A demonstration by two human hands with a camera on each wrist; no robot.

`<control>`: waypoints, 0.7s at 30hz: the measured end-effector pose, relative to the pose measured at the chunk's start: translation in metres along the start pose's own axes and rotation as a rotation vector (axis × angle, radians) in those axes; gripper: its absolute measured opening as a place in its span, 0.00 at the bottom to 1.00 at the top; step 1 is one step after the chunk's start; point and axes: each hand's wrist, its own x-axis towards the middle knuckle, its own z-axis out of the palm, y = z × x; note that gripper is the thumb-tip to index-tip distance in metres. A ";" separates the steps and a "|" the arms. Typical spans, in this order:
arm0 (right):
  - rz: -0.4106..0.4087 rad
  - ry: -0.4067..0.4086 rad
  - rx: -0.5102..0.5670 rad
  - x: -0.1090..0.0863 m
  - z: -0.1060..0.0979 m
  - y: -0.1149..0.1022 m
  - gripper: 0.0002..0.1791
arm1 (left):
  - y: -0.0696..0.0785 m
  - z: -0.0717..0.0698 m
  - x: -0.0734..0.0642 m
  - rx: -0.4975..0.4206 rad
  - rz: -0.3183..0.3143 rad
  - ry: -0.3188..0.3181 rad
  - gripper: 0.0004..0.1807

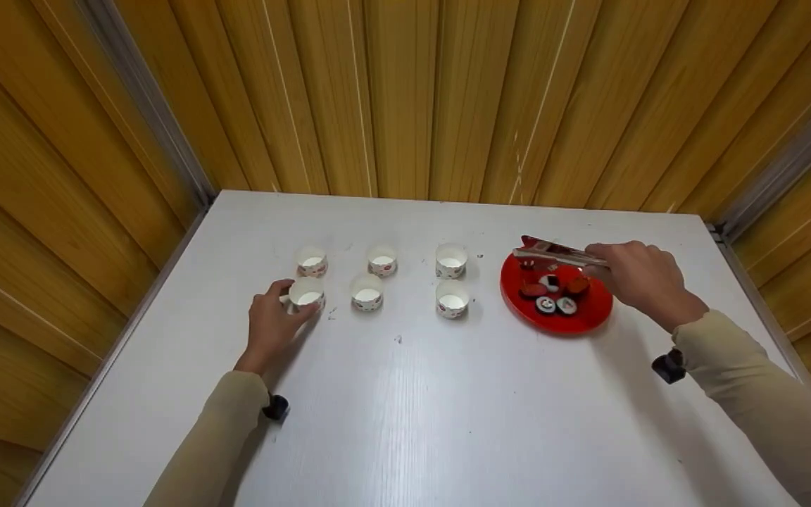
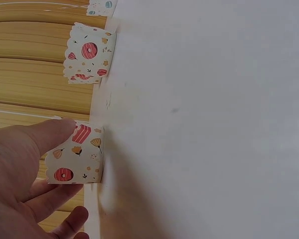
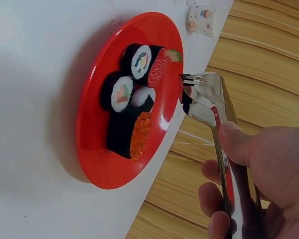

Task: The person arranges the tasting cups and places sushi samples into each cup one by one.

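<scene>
— What are the left hand's fingers doing?
— The left hand pinches one paper cup between thumb and fingers; some fingertips are hidden behind its wall.
— And the right?
— The right hand has its fingers curled round one pair of metal tongs. The palm covers the handle end, and the shiny tips make it hard to tell whether they grip anything.
— What lies beneath the tongs?
— One red plate, with five sushi pieces clearly countable: two round rolls, one topped in orange, one in red, and a white-and-black piece partly covered by its neighbours.
— How many cups altogether?
— Six: the pinched one, at the near left, and five other cups, in two rows of three left of the plate. The left wrist view shows only three, the topmost cut off by the frame.
— And around them?
— One white table, its near edge out of frame, before yellow-brown wood-look panels.
</scene>
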 end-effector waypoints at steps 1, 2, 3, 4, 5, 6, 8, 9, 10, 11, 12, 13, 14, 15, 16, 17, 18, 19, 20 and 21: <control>-0.001 0.004 -0.003 0.001 -0.001 -0.001 0.22 | 0.000 0.000 0.000 0.002 0.003 0.000 0.37; -0.001 0.007 -0.008 0.001 -0.002 -0.003 0.22 | 0.000 0.000 0.000 0.006 0.006 0.000 0.37; -0.003 0.011 -0.012 0.002 -0.003 -0.004 0.22 | -0.001 0.000 0.000 0.009 0.008 0.000 0.37; -0.002 0.011 -0.014 0.003 -0.004 -0.006 0.22 | -0.001 0.001 0.001 0.013 0.007 -0.001 0.37; -0.003 0.012 -0.015 0.003 -0.005 -0.007 0.23 | -0.001 0.001 0.001 0.013 0.006 -0.001 0.37; -0.004 0.013 -0.015 0.004 -0.006 -0.009 0.23 | -0.001 0.001 0.001 0.013 0.004 -0.001 0.37; -0.008 0.019 -0.015 0.005 -0.008 -0.012 0.23 | -0.001 0.001 0.001 0.011 0.000 -0.002 0.37; -0.009 0.022 -0.013 0.005 -0.009 -0.014 0.23 | -0.001 0.001 0.001 0.011 -0.001 -0.003 0.37; -0.009 0.025 -0.012 0.006 -0.010 -0.016 0.23 | -0.001 0.001 0.002 0.011 -0.003 -0.005 0.37; -0.010 0.029 -0.011 0.006 -0.011 -0.017 0.23 | -0.002 0.001 0.002 0.011 -0.002 -0.006 0.37; -0.009 0.032 -0.008 0.007 -0.012 -0.019 0.24 | -0.002 0.001 0.002 0.012 -0.003 -0.006 0.37; -0.009 0.033 -0.007 0.007 -0.012 -0.021 0.24 | -0.002 0.001 0.002 0.013 -0.004 -0.006 0.37; -0.009 0.033 -0.004 0.008 -0.012 -0.022 0.24 | -0.002 0.001 0.002 0.014 -0.003 -0.006 0.37; -0.011 0.033 -0.001 0.008 -0.013 -0.024 0.25 | -0.002 0.001 0.002 0.016 -0.004 -0.007 0.37; -0.014 0.035 0.002 0.009 -0.013 -0.026 0.25 | -0.002 0.001 0.002 0.017 -0.005 -0.008 0.37; -0.018 0.036 0.006 0.009 -0.013 -0.028 0.25 | -0.002 0.001 0.002 0.016 -0.004 -0.008 0.37; -0.022 0.039 0.011 0.010 -0.013 -0.030 0.25 | -0.001 0.001 0.001 0.015 -0.005 -0.007 0.37; -0.027 0.041 0.015 0.011 -0.013 -0.032 0.25 | -0.001 0.001 0.001 0.014 -0.005 -0.006 0.37; -0.033 0.044 0.020 0.011 -0.014 -0.035 0.25 | -0.001 0.001 0.001 0.012 -0.005 -0.006 0.37; -0.039 0.049 0.023 0.012 -0.014 -0.037 0.25 | -0.001 0.001 0.002 0.011 -0.005 -0.006 0.37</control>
